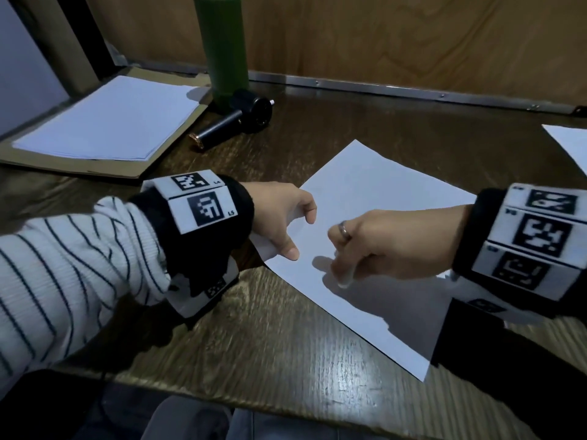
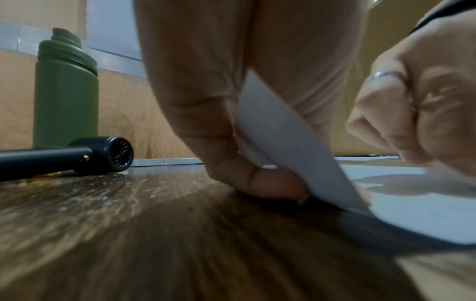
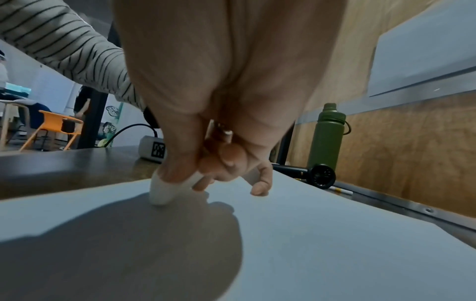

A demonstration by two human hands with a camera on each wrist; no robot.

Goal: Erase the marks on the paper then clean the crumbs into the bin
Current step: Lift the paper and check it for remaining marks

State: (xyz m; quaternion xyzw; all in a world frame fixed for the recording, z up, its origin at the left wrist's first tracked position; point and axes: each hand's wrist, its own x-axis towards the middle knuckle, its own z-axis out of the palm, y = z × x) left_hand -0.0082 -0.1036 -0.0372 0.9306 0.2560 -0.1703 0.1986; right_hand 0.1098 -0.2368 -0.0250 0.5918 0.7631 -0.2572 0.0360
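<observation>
A white sheet of paper [image 1: 374, 198] lies slanted on the dark wooden table [image 1: 286, 344]. My left hand [image 1: 286, 217] holds its near left corner, which curls up against the palm [image 2: 278, 130], with the thumb lying on top of the sheet. My right hand [image 1: 365, 246], with a ring on one finger, pinches a white eraser [image 1: 344, 277] between thumb and fingers. The eraser's tip [image 3: 162, 193] touches the paper [image 3: 322, 234] in the hand's own shadow. I can make out no marks or crumbs on the sheet.
A green bottle [image 1: 225, 49] stands at the back against the wooden wall. A black handheld blower [image 1: 244, 117] lies in front of it. A stack of white sheets on a brown folder [image 1: 104, 119] is at the back left. Another sheet [image 1: 571, 144] is at the right edge.
</observation>
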